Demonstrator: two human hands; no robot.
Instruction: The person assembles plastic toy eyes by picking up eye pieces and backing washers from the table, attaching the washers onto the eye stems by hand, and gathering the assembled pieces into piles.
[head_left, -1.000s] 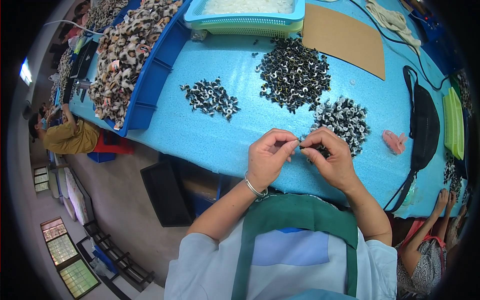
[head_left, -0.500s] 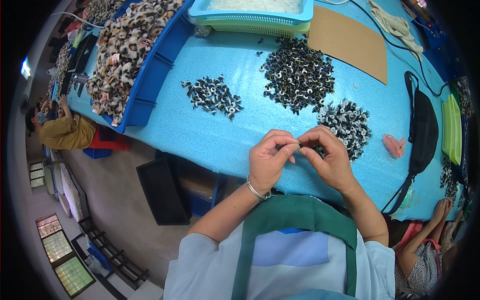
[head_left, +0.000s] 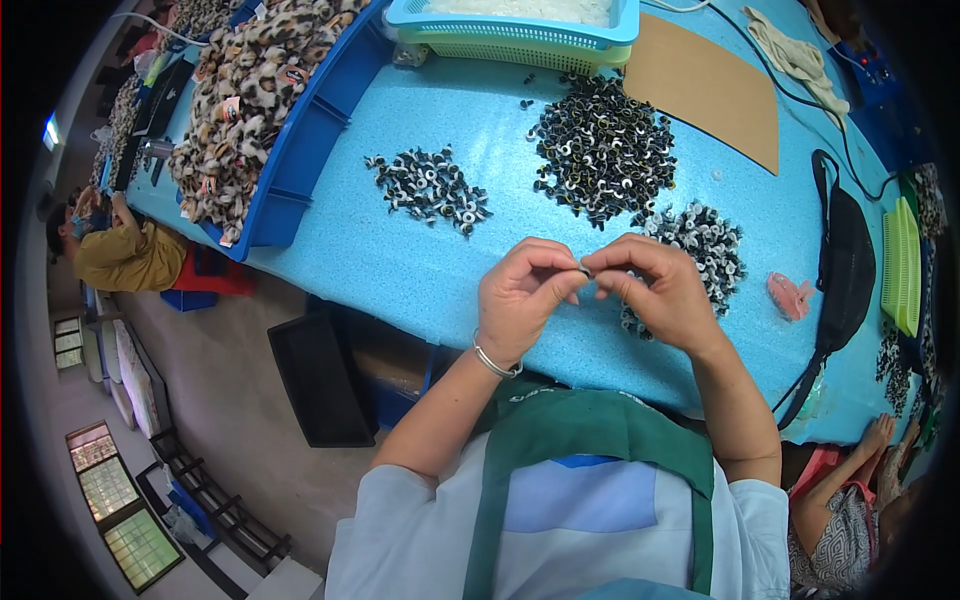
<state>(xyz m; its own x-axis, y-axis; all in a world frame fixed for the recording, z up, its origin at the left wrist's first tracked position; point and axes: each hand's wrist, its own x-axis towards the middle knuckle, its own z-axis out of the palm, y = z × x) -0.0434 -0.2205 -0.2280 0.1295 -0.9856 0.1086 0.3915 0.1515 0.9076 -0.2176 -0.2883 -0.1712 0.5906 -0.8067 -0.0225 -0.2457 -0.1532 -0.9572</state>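
Note:
My left hand (head_left: 522, 298) and my right hand (head_left: 655, 290) meet over the near part of the blue table, fingertips almost touching. Both are closed in a pinch around one small dark part (head_left: 586, 270), mostly covered by the fingers. Close behind and under my right hand lies a heap of small black pieces with white rings (head_left: 705, 250). Farther back is a larger heap of small black pieces (head_left: 603, 150), some showing white or yellowish rings. To the left sits a smaller pile of black-and-white pieces (head_left: 430, 190).
A blue bin of spotted plush pieces (head_left: 245, 120) stands at the left. Stacked baskets (head_left: 515, 40) and a brown board (head_left: 705, 85) lie at the back. A pink crumpled scrap (head_left: 790, 296) and a black waist bag (head_left: 845, 265) are on the right. Other people sit at both sides.
Both hands have shifted slightly left and away from my body, still pinched together. The small dark part shows a little more between the fingertips.

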